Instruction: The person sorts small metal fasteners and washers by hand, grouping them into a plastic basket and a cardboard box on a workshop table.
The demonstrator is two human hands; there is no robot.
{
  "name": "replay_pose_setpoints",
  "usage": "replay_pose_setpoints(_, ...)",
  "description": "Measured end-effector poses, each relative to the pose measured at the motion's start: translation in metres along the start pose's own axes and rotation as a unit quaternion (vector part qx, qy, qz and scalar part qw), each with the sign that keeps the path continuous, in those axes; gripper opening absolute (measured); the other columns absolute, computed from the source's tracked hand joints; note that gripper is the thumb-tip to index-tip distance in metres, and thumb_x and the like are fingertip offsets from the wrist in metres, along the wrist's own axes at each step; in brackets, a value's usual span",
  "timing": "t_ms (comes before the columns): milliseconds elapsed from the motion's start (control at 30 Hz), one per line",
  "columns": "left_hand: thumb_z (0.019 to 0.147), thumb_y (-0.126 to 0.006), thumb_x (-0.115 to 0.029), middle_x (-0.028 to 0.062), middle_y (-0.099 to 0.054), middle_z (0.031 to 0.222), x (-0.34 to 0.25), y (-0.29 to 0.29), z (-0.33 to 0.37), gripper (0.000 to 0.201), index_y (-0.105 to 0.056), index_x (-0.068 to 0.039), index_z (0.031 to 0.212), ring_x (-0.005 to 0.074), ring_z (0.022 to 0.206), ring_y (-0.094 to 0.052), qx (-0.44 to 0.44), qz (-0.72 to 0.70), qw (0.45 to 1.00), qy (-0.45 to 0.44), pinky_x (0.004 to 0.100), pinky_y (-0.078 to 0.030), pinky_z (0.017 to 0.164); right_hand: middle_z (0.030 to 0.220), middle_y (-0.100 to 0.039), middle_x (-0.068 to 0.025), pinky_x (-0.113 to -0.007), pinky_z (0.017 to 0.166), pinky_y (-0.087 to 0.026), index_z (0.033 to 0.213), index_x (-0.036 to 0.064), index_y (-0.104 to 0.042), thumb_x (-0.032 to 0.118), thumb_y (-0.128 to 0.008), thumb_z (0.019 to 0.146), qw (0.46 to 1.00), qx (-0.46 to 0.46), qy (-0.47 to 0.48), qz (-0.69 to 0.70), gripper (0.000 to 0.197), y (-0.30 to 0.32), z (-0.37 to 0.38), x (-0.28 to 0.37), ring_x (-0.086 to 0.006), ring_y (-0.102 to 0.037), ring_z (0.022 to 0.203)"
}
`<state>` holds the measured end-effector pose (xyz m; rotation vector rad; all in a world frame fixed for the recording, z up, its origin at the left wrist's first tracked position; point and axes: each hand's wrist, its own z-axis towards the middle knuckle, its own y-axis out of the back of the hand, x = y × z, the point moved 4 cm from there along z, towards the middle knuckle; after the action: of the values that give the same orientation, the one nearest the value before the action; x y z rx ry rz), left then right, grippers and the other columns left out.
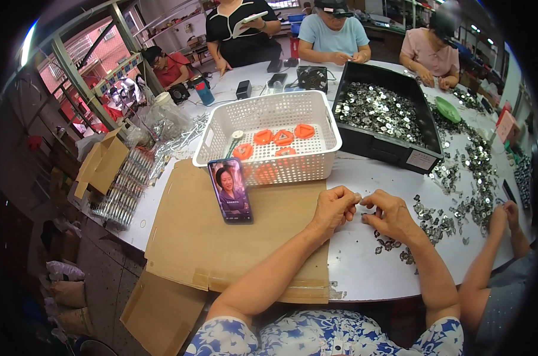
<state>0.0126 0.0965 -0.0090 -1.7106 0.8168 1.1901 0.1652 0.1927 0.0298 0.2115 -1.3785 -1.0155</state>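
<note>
Whatever lies between the left hand (336, 209) and right hand (394, 217) is too small to tell. The phone (230, 193) hides part of the white basket (304, 166). The top edge beheads the view of a far standing person (226, 29); a near right co-worker (506, 302) is mostly cut off.

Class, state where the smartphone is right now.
In the head view, just left of centre, the smartphone stands on the brown cardboard, at the near side of the white basket and to the left of the person's left hand.
</note>
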Motion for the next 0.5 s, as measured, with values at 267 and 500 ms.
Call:
replay_pose_setpoints(267,0.096,-0.063,-0.018,0.0084,-0.067,0.077,-0.007,-0.003,-0.003,0.017,-0.061,-0.005,0.085,0.0100,0.057,-0.060,0.014,-0.088,0.995,0.051,0.0200,-0.033,0.040,0.087,-0.065,-0.0115,-0.042,0.070,-0.053,0.089,0.0039,-0.067,0.006,-0.074,0.083,0.988,-0.003,0.088,-0.129,0.010,-0.007,0.003,-0.004,-0.0330,-0.067,0.076)
replay_pose_setpoints(500,0.092,-0.063,-0.014,0.0137,-0.070,0.084,0.001,-0.007,-0.009,0.014,-0.060,-0.003,0.084,0.0114,0.060,-0.062,0.016,-0.067,0.997,0.030,0.0204,-0.033,0.040,0.087,-0.065,-0.0120,-0.043,0.069,-0.053,0.090,0.0027,-0.065,0.007,-0.074,0.083,0.990,0.007,0.085,-0.109,0.012,-0.006,-0.007,0.006,-0.0341,-0.067,0.075)
